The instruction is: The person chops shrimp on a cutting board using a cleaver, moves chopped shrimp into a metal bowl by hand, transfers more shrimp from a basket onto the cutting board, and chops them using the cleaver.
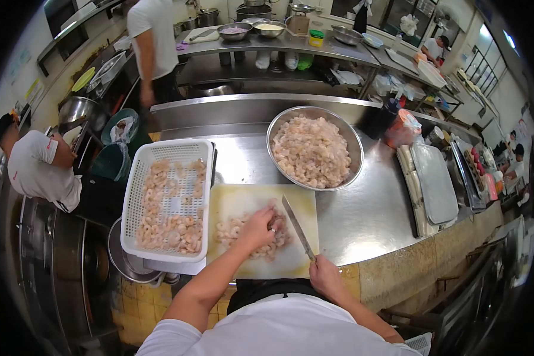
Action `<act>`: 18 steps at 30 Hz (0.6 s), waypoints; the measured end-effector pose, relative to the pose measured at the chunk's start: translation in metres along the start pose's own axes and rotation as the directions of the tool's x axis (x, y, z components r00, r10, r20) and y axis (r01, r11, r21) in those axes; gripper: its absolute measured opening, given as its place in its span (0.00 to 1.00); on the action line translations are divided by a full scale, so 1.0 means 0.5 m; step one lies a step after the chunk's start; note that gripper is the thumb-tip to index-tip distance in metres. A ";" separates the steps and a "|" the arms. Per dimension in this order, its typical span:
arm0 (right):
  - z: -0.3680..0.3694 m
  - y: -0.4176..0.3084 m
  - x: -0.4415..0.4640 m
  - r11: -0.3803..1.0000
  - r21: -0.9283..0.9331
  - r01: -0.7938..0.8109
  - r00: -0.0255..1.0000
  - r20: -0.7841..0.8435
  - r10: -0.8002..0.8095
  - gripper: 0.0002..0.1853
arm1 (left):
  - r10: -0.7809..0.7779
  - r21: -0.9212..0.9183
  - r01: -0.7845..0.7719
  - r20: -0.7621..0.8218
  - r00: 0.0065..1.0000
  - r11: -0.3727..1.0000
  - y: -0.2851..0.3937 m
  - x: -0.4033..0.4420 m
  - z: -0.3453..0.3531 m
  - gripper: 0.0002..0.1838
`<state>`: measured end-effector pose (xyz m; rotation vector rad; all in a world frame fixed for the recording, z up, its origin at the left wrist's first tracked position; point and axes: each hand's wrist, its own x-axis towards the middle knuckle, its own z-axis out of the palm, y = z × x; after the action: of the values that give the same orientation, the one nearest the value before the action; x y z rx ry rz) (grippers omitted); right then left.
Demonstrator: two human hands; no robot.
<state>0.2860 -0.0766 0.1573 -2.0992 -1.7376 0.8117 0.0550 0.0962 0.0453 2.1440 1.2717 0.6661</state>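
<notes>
Peeled shrimp (259, 249) lie in a loose pile on a white cutting board (225, 196) in front of me. My left hand (258, 228) reaches over this pile, its fingers curled onto shrimp at the right side; the fingertips are partly hidden. In my right hand (326, 276), the handle of a knife (298, 227) is gripped at the board's right edge. Its blade points away from me along the right part of the board. A white perforated basket (132, 196) with shrimp spread in it stands left of the board. Beyond the board, a steel bowl (355, 133) is heaped with shrimp.
The steel table (374, 207) extends right, towards stacked trays (434, 184) and a red-lidded container (402, 127). A metal bowl (117, 258) sits below the basket. One person (154, 44) stands beyond the table, another (41, 163) at the left. Bowls (234, 31) line the back counter.
</notes>
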 end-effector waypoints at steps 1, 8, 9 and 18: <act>-0.001 0.000 0.002 1.000 0.002 0.000 1.000 -0.006 0.000 0.14 | -0.068 -0.036 0.067 -0.017 0.998 0.997 0.024 0.003 -0.018 0.33; -0.095 -0.048 0.058 0.993 0.066 0.100 0.989 -0.117 -0.092 0.12 | 0.013 0.263 -0.026 0.049 0.999 0.965 0.042 -0.004 -0.014 0.38; -0.121 -0.058 0.085 0.986 0.060 0.155 0.977 -0.160 -0.143 0.11 | 0.018 0.272 -0.031 0.050 0.999 0.962 0.044 -0.008 -0.016 0.38; -0.288 -0.085 0.377 0.814 -0.542 0.212 0.961 -0.036 -0.274 0.13 | 0.014 0.289 -0.023 0.033 0.999 0.957 0.047 -0.014 -0.015 0.35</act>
<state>0.3581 0.1332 0.2520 -2.1051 -2.3042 0.1268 0.0616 0.0824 0.0658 2.3921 1.4066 0.4752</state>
